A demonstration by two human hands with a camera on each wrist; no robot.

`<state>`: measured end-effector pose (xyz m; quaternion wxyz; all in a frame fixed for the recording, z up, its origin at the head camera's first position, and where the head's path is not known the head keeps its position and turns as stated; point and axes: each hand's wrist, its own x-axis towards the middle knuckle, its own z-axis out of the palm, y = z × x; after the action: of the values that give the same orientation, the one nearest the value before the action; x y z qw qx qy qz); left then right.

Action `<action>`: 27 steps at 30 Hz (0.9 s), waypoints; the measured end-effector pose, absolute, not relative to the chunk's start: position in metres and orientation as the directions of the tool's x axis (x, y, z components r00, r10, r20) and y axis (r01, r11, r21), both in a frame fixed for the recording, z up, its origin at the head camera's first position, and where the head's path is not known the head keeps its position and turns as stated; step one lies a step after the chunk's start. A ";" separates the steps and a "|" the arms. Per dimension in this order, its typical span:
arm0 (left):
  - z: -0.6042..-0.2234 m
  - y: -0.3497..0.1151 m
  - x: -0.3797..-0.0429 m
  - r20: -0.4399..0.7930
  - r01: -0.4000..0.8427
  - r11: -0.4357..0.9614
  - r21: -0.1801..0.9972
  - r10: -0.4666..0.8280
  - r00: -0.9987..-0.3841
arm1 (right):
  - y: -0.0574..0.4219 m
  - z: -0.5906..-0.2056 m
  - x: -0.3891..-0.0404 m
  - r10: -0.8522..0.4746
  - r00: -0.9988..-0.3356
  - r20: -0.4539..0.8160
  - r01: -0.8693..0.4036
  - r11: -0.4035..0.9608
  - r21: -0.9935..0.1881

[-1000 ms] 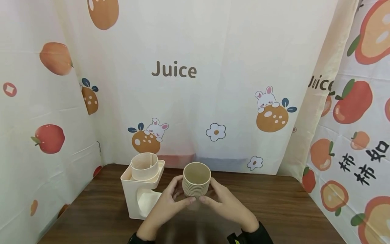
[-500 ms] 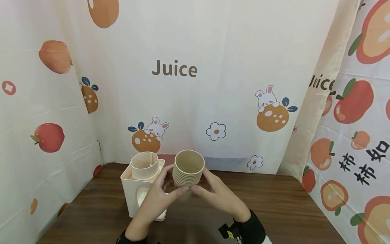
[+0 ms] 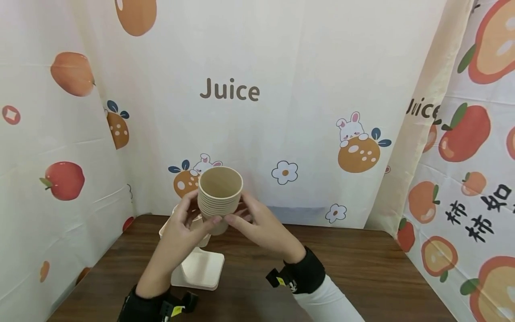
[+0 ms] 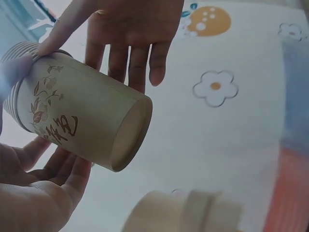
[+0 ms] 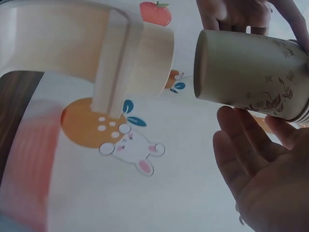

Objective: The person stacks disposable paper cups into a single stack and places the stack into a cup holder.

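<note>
Both my hands hold a stack of paper cups (image 3: 219,201), nested mouth-up, above a cream cup dispenser (image 3: 199,268). On the stack's left side, my left hand (image 3: 181,228) grips it between thumb and fingers. Thumb and fingers of my right hand (image 3: 259,223) hold the opposite side. Brown leaves and writing decorate the lowest cup (image 4: 91,111) in the left wrist view. Its closed bottom is apart from the dispenser's round tube (image 5: 154,60) in the right wrist view. In the head view, the hands and cups hide most of the dispenser's upper part.
The dispenser stands on a dark wooden table (image 3: 342,273). A fruit-printed curtain (image 3: 306,112) hangs behind the table, and more printed cloth closes off the left and right sides. Black bands with small cameras (image 3: 275,278) sit on the wrists.
Both hands have lifted the stack of paper cups and carried it left, from beside the dispenser to above it. The dispenser has stayed in place.
</note>
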<state>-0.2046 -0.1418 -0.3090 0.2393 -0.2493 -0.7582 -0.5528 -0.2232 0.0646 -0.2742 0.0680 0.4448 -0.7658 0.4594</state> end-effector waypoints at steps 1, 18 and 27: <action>-0.307 -0.145 -0.205 0.648 0.648 0.273 0.711 0.107 -0.755 | 0.061 -0.272 -0.225 -0.618 -0.588 0.523 -0.750 0.175 -0.637; -0.296 -0.176 -0.217 0.687 0.655 0.310 0.689 0.009 -0.727 | 0.012 -0.279 -0.249 -0.600 -0.524 0.605 -0.771 0.033 -0.636; -0.328 -0.194 -0.238 0.641 0.596 0.389 0.703 0.018 -0.768 | -0.004 -0.307 -0.271 -0.579 -0.476 0.662 -0.848 0.101 -0.521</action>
<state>-0.2380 -0.1941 -0.3280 0.2793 -0.1954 -0.7851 -0.5172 -0.2712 -0.0041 -0.3072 0.1472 0.4904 -0.7272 0.4572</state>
